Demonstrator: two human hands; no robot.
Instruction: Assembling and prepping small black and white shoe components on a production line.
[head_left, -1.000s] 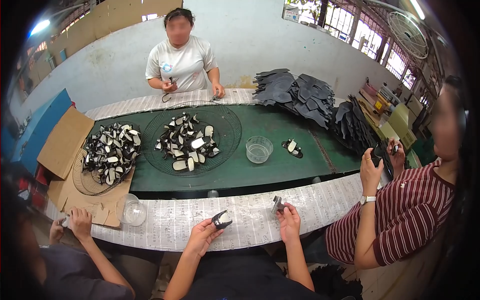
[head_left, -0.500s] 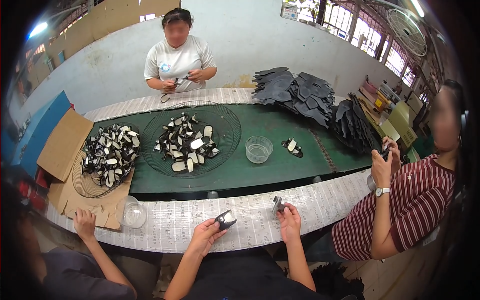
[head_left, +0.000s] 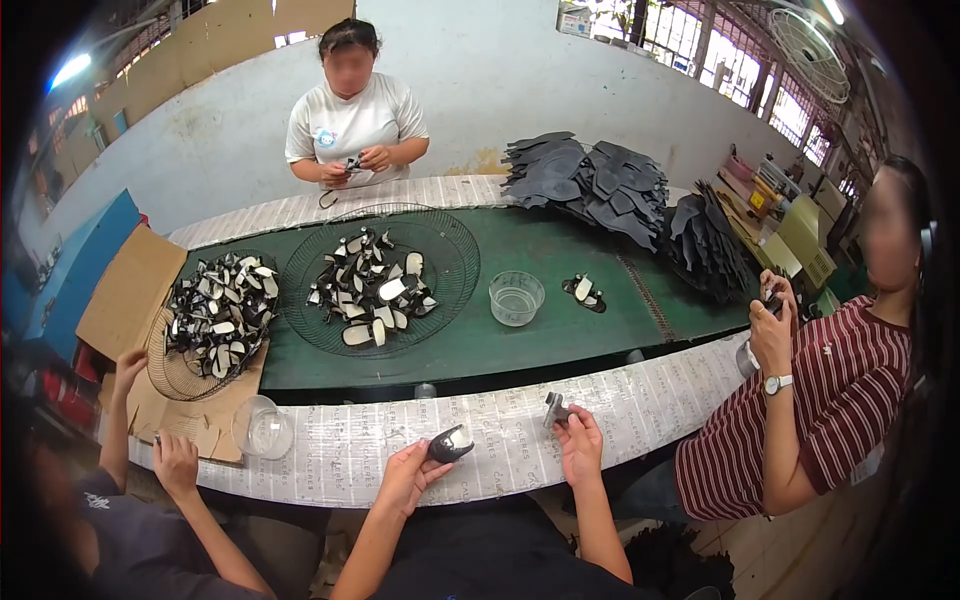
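My left hand [head_left: 408, 477] is closed around a black piece with a cream-coloured face, which looks like a shoe heel [head_left: 450, 444]. It is held just above the near, paper-covered edge of the table. To the right, my right hand [head_left: 580, 447] pinches a small dark grey piece [head_left: 556, 409] with a wider upper end; its kind I cannot make out. The two pieces are apart. Beyond my hands, a clear plastic bowl [head_left: 517, 300] stands on the green surface, with a black-and-cream piece [head_left: 584, 291] lying to its right.
A wire basket [head_left: 462, 310] holds several black-and-cream pieces; a fuller one [head_left: 172, 383] stands left on cardboard. Dark flat cut-outs [head_left: 590, 185] are piled far right. A clear tub [head_left: 262, 430] is near left. Co-workers sit left, stand across [head_left: 355, 120] and stand right [head_left: 790, 400].
The heel in my left hand has tilted so its dark side shows more. My right hand is nearly still. The left co-worker's other hand has come into view; the far co-worker's hands came together.
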